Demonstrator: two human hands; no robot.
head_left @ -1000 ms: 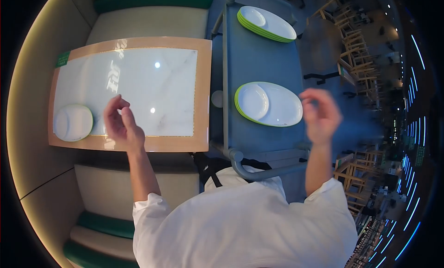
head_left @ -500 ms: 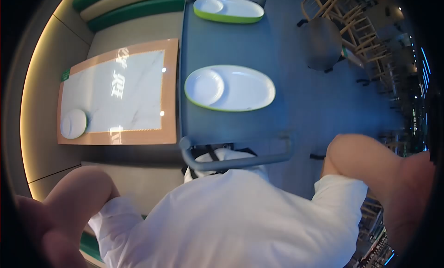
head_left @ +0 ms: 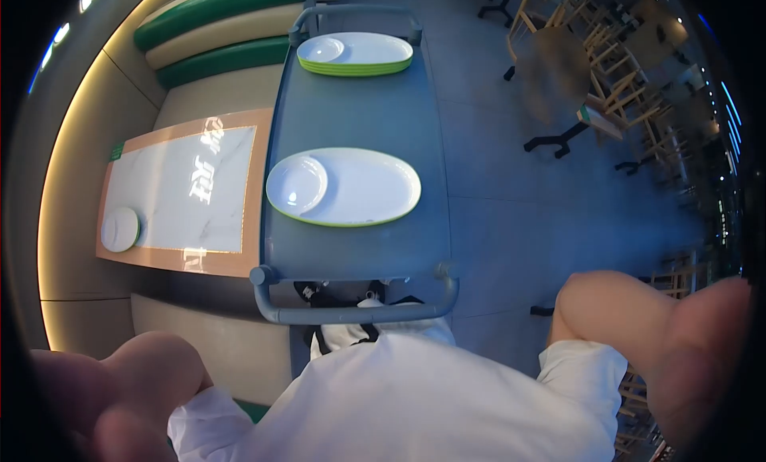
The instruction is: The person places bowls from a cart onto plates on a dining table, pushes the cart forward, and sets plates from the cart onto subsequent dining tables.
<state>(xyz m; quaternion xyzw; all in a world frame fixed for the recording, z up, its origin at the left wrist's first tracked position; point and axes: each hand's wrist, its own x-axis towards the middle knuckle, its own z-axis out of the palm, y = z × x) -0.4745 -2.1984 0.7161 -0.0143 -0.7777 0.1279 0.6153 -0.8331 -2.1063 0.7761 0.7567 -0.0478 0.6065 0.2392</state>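
- The 2 blurred hands, left hand and right hand, hung well apart; I could not tell how the fingers stood.
- Ahead, between them, lay the cart's near handle, then at least 1 oval divided plate.
- Beyond the left hand, 1 round-looking plate sat on the table, beside the cart's edge.
- Beyond the right hand, wide floor flanked the cart.
- Farthest ahead: 1 plate stack.

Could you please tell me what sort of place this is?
Probably a restaurant or café dining area: green-rimmed white oval plates lie on a grey rectangular trolley, beside a rectangular marble-patterned table with a wood-coloured border and a padded beige-and-green bench.
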